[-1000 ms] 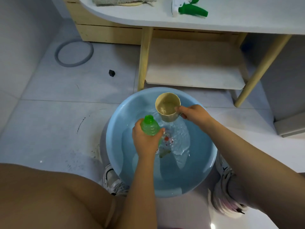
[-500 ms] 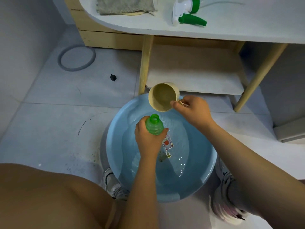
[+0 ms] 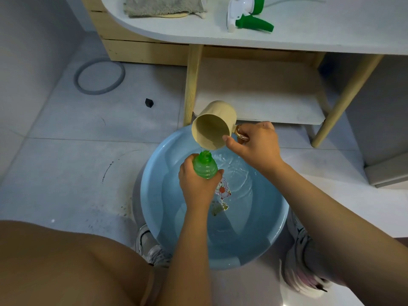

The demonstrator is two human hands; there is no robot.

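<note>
Right hand [image 3: 254, 146] is pinching the handle of the beige cup [image 3: 214, 127], now raised and tipped; water is starting to stream into the green bottle [image 3: 205, 167] my left hand [image 3: 196, 188] is clutching above the blue basin [image 3: 150, 195].

One view, from the person's head, angled steeply down and forward. Wide-angle and close: left hand [image 3: 197, 186] and right hand [image 3: 257, 146] sit mid-frame over the blue basin [image 3: 154, 206], the desk [image 3: 320, 29] curves across the top, floor [image 3: 66, 164] fills the left side.
</note>
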